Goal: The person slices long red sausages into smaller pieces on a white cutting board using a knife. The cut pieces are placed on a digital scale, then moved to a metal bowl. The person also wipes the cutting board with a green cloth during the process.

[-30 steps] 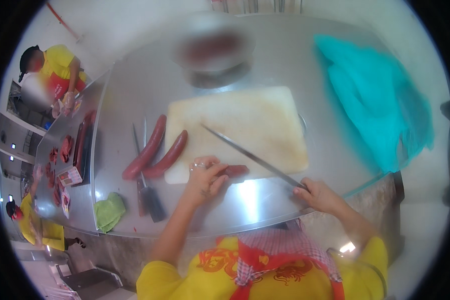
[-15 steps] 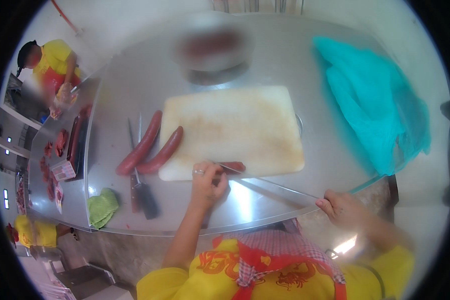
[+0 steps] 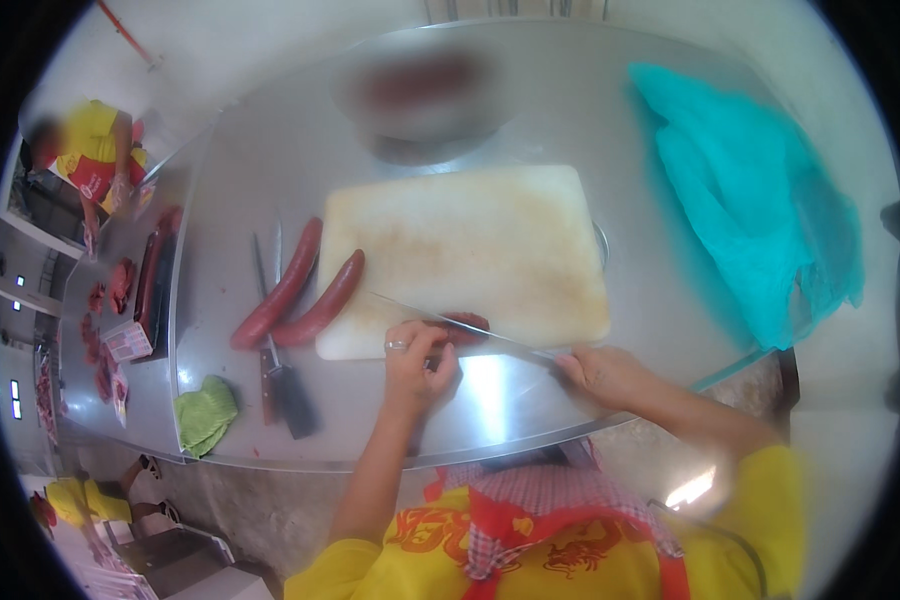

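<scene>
At the near edge of the white cutting board [image 3: 470, 220], my left hand [image 3: 415, 370] is closed on a short reddish sausage [image 3: 467, 322], whose left part the fingers hide. My right hand [image 3: 602, 378] grips a long thin knife [image 3: 500, 345] by its handle. The blade slants across the sausage, its tip over the board beyond my left fingers. A darker, rough face shows on the sausage by the blade. Two whole sausages lie to the left: one [image 3: 335, 300] rests partly on the board, the other [image 3: 288, 285] on the steel table just beside it.
Left of the board lie a sharpening steel [image 3: 288, 395], a wooden-handled knife [image 3: 267, 385] and a green cloth [image 3: 207, 415]. A blurred bowl with red contents [image 3: 420, 130] stands behind. A turquoise plastic bag [image 3: 730, 200] covers the right side. Another person [image 3: 95, 150] works far left.
My right hand has moved left, pushing the knife across the sausage so its tip reaches further over the board. The sausage's rough face now shows. My left hand stays nearly still.
</scene>
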Demonstrator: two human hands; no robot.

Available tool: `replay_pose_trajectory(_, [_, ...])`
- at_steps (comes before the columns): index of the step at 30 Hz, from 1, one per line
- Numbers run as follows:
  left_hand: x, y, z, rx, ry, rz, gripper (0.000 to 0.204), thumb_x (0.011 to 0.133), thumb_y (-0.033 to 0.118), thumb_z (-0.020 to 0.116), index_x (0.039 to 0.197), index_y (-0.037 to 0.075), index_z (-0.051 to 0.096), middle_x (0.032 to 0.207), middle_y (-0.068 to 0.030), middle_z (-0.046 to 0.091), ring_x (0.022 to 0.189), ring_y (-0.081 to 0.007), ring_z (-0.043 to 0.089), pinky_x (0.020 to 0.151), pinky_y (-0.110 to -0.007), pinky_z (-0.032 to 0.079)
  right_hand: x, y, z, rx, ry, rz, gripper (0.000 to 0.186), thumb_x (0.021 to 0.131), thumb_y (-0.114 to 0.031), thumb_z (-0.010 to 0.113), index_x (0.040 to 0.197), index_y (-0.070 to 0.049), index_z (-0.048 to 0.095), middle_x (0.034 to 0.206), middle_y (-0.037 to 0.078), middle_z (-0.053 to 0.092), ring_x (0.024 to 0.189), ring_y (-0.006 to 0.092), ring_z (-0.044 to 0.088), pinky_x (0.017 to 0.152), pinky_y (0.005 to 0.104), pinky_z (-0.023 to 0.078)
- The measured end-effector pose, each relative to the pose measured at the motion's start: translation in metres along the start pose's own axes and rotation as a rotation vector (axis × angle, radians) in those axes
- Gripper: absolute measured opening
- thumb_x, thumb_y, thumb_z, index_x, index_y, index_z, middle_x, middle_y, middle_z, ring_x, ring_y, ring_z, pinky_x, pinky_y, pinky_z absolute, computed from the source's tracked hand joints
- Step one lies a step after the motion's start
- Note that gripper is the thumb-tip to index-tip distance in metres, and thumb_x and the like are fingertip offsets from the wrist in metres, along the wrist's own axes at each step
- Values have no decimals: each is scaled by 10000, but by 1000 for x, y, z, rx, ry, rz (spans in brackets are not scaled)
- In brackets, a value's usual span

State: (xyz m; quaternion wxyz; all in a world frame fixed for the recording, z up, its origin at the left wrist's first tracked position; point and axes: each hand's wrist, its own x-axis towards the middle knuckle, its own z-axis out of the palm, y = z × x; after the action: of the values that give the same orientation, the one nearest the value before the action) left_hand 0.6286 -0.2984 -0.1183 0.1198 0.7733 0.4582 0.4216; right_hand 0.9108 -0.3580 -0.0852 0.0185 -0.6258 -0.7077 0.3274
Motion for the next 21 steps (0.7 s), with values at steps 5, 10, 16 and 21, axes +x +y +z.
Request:
replay_pose_trajectory(5, [-12, 11, -21, 1, 7, -25, 216, 684, 50, 720, 873, 52, 616, 923, -112, 574, 919, -293, 511, 796, -373, 444, -59, -2, -8, -44, -49, 133, 560, 1000, -495, 318, 919, 0, 565, 738, 252, 634, 714, 448, 620, 673, 501, 489])
replay_pose_trajectory(10, [-13, 17, -29, -19, -15, -28, 208, 696, 58, 703, 883, 51, 611, 917, -115, 579, 918, -299, 513, 803, -383, 440, -114, -11, -27, 54, 14, 199, 477, 997, -431, 398, 889, 6, 554, 706, 251, 612, 698, 463, 594, 642, 511, 466])
replay_pose_trajectory(16, [-5, 15, -21, 19, 50, -13, 207, 677, 35, 675, 871, 48, 603, 877, -120, 592, 860, -322, 523, 760, -403, 445, -137, -39, -41, 28, 24, 208, 419, 992, -382, 442, 848, -1, 538, 685, 241, 602, 651, 461, 585, 600, 518, 457])
replay_pose_trajectory(21, [-4, 11, -16, 29, 82, -3, 199, 671, 35, 672, 854, 46, 595, 873, -122, 588, 863, -320, 524, 761, -401, 442, -139, -39, -49, -96, 3, 214, 429, 993, -392, 432, 857, 3, 534, 669, 236, 600, 633, 453, 587, 588, 515, 463])
